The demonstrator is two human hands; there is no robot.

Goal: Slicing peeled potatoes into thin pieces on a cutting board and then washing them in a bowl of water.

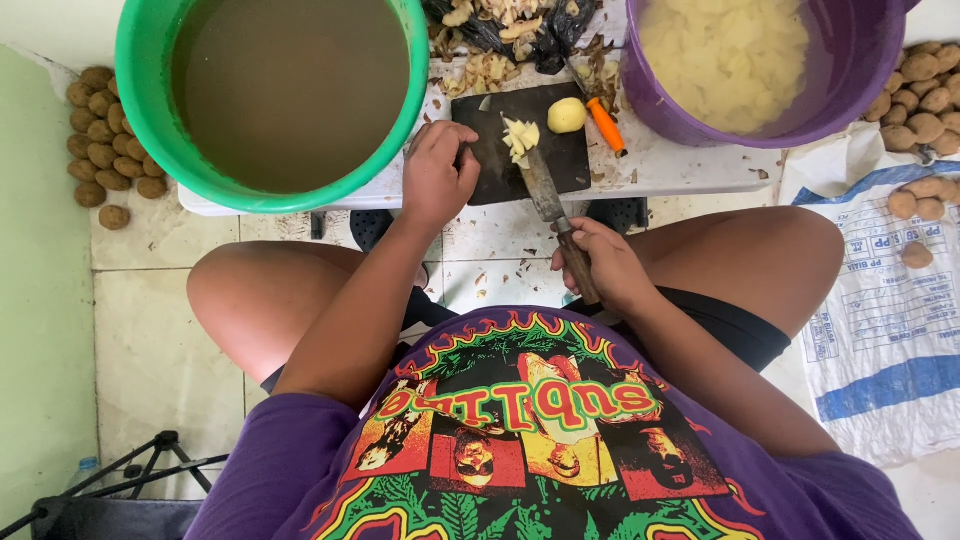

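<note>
— What sits on the dark cutting board?

— A small heap of cut potato pieces near the board's middle, with the blade of a big knife lying right against them. A whole peeled potato rests on the board's far right corner.

— And the hands?

— The right hand is wrapped tight round the knife's wooden handle, on the near side of the board, above the person's lap. The left hand presses down on the board's left edge, fingers curled together, holding nothing else.

— What lies beside the board?

— An orange-handled peeler just off the board's right edge, touching or nearly touching it; I cannot tell which. Beyond the board's far edge there is a pile of potato peelings on dark plastic.

— The board itself rests on what?

— A low white surface. Left of the board stands a green tub of murky brown water; right of the board stands a purple tub holding peeled potatoes in water.

— Further out?

— Unpeeled potatoes are on the floor left of the green tub, well apart from the board. More of them lie far right of the board, on a white sack with blue stripes.
</note>
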